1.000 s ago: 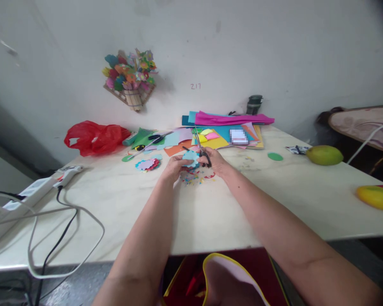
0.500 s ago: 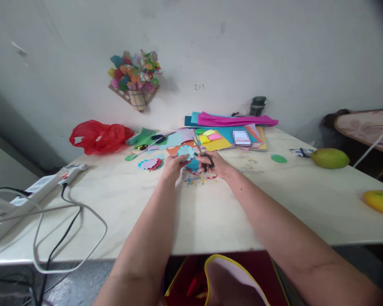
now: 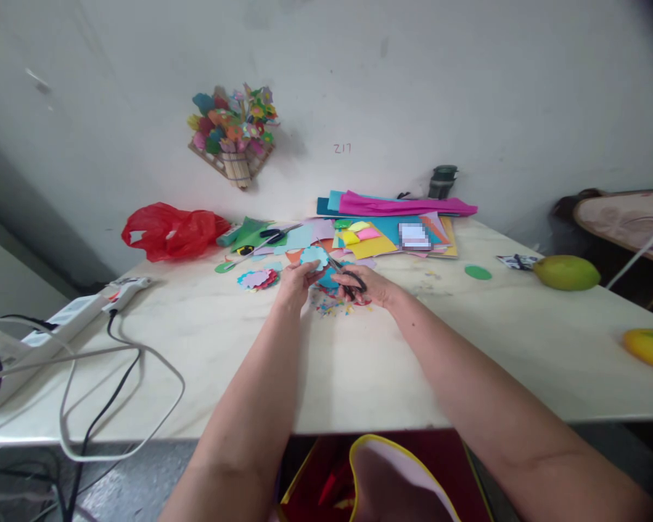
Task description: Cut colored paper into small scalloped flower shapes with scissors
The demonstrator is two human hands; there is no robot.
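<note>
Between the thumb and fingers of my left hand (image 3: 297,281) is a light blue paper flower (image 3: 314,257) with a scalloped edge. My right hand (image 3: 371,284) grips a pair of black-handled scissors (image 3: 352,281), whose blades point up and left at the right edge of the paper flower. Below the hands, small coloured paper scraps (image 3: 334,306) are scattered on the table, with a blue paper piece (image 3: 327,278) partly hidden behind the fingers. Left of my left hand lies a stack of scalloped paper flowers (image 3: 257,279), lilac on top.
Coloured paper sheets (image 3: 378,243) and a second pair of scissors (image 3: 275,234) lie at the back. A red plastic bag (image 3: 174,232) and a power strip (image 3: 59,326) with cables are on the left. A green paper circle (image 3: 477,272) and a mango (image 3: 567,272) lie right.
The scissors have swung from pointing up and away to lying with their blades against the paper flower's edge. The view has shifted slightly.
</note>
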